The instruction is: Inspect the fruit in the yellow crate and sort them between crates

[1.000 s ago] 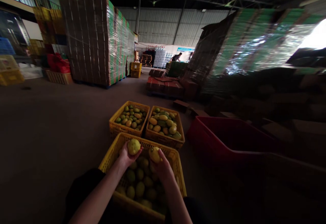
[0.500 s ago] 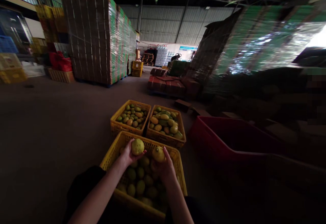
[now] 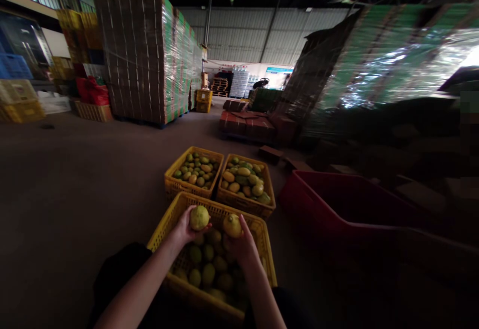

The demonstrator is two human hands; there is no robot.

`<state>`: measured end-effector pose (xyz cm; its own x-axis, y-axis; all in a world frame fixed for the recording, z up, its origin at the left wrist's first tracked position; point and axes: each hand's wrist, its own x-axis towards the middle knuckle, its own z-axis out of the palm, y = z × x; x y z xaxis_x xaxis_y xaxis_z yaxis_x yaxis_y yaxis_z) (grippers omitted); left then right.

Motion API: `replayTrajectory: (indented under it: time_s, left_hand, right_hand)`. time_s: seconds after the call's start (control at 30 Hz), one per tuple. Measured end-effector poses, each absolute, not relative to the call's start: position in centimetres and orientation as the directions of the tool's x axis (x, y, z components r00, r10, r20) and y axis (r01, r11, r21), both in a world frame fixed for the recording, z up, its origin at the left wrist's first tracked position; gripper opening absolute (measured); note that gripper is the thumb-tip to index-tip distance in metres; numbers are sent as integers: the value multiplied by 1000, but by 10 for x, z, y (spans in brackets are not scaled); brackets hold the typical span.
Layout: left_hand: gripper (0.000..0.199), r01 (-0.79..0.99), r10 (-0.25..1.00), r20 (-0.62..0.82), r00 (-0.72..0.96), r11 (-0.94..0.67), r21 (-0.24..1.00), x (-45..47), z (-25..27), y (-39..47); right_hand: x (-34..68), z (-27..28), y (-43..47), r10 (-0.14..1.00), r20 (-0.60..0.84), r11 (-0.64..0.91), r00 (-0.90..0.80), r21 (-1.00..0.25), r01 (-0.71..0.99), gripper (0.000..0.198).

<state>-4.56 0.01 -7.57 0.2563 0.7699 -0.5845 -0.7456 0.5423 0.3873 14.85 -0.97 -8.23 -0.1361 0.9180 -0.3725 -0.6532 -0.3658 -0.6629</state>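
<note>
My left hand is closed round a yellow-green lemon, its fingers under the fruit. In my right hand sits another yellow lemon, its stem end showing and my thumb along its right side. Both hands are above a large yellow plastic crate in front of me. Greenish fruits lie inside that crate, dim in the shade and partly hidden by my forearms.
Beyond it stand two yellow crates of fruit, a left crate and a right crate. A red bin is at the right. Wrapped stacks of cartons rise behind, with low flat cartons on the floor.
My left hand and its lemon have shifted slightly left and down. The right hand still holds its lemon in nearly the same place. The view has turned a little to the left.
</note>
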Motion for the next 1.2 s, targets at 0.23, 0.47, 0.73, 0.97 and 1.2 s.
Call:
replayTrajectory:
  time_s: [0.23,0.47,0.73,0.97,1.2]
  left_hand:
    - [41,-763,782,-598,173,490,420,-38,-79,0]
    - [41,-782,790,-589,168,471,408,-32,-77,1]
    - [46,-709,774,-587,237,551,441,-30,-78,1]
    - [43,-650,793,-572,210,550,524,-30,-84,5]
    - [43,-589,761,-603,238,607,533,-28,-87,4]
  right_hand:
    - [146,-77,-7,865,-466,-472,-188,-626,-621,31]
    - [147,-76,-10,900,-404,-408,-162,-655,-636,28]
    - [146,-71,-8,851,-495,-489,-178,-620,-614,32]
    - [143,-65,-12,851,-491,-488,-188,-604,-629,26]
    - [141,-63,-12,837,-513,-503,-190,-586,-635,22]
